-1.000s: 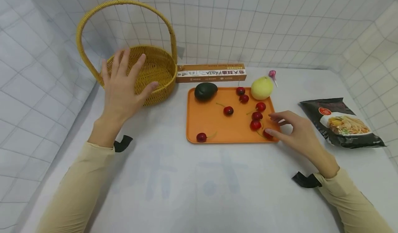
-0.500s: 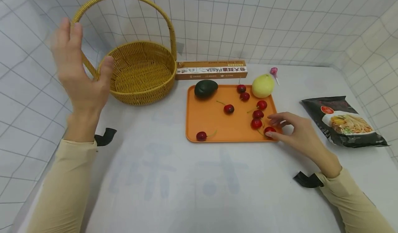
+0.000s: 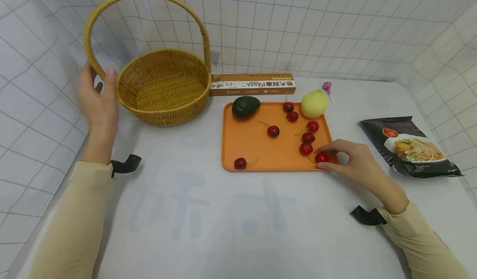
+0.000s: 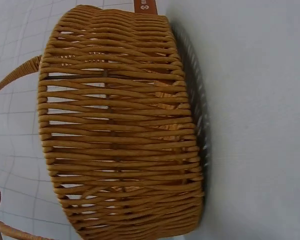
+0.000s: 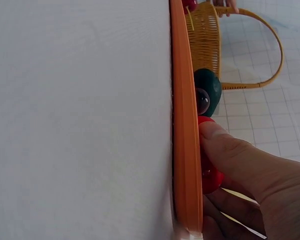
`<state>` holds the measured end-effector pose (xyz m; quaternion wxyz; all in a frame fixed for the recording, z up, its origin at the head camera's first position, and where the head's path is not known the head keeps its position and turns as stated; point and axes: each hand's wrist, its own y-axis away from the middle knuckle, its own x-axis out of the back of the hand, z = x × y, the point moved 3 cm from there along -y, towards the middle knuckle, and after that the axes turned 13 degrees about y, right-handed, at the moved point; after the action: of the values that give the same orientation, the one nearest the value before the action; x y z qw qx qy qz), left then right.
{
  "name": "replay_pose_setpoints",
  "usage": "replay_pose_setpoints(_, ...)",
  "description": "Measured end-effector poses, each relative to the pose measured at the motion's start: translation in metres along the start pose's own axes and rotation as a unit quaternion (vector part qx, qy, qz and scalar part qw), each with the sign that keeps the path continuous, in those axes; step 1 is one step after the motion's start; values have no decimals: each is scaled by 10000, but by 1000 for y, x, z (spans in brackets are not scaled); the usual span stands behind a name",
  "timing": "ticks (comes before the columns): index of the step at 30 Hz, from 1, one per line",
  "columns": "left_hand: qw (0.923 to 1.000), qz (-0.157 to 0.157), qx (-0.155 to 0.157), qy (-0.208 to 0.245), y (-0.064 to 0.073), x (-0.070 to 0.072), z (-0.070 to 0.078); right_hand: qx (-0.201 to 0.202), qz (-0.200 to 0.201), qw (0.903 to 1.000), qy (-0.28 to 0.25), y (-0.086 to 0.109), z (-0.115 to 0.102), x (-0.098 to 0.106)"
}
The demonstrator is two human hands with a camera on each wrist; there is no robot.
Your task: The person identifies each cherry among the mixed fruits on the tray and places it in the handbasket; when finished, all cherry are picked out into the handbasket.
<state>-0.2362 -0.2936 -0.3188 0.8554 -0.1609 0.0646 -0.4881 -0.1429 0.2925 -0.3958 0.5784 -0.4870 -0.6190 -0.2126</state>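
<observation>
In the head view my left hand (image 3: 98, 105) has its fingers curled round the lower left part of the handle of a yellow woven basket (image 3: 164, 115). The basket's side (image 4: 120, 125) fills the left wrist view. At the lower right corner of an orange tray (image 3: 261, 150), my right hand (image 3: 354, 159) pinches a red cherry (image 3: 322, 158) between thumb and fingers. Several other cherries lie on the tray, among them a close group beside that hand. A dark green avocado (image 3: 246, 107) and a yellow pear (image 3: 314, 104) rest near the tray's far corners.
A brown pasta box (image 3: 253, 84) lies behind the tray, right of the basket. Near the pear is a pink lollipop (image 3: 327, 87). A black noodle packet (image 3: 410, 146) lies right of my right hand. White grid-patterned cloth (image 3: 316, 30) rises at the back and sides.
My left hand has moved left from above the basket, then down onto its handle. The right thumb and fingers have drawn in on the cherry.
</observation>
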Motion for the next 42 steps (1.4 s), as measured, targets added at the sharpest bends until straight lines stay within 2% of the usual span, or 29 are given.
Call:
replay_pose_setpoints(3, 9947, -339, 712, 665, -5, 2, -20, -7, -8, 10000, 31, -1, 0, 0)
replay_pose_setpoints(6, 9809, -622, 1235, 1367, -7, 4, -37, 4, -18, 10000, 47, -1, 0, 1)
replay_pose_setpoints(10, 9686, -850, 1579, 1723, -7, 5, -52, 40, -3, 10000, 38, -1, -1, 3)
replay_pose_setpoints(15, 9598, -915, 1832, 1921, -5, 5, -61, 72, 43, 10000, 27, 0, -1, 3)
replay_pose_setpoints(18, 9559, -909, 1812, 2124, -5, 4, -65, 41, 64, 10000, 16, 0, -1, 4)
replay_pose_setpoints(24, 9512, -669, 1618, 2541, -6, 4, -73, -16, 95, 10000, -6, -1, 0, 3)
replay_pose_setpoints(31, 9635, -614, 1209, 2310, -5, 6, -79, -29, 111, 9999, -75, -2, 0, 2)
replay_pose_setpoints(42, 9749, -251, 406, 2173, -1, 11, -88, -131, 95, 9998, -74, -2, 1, 2)
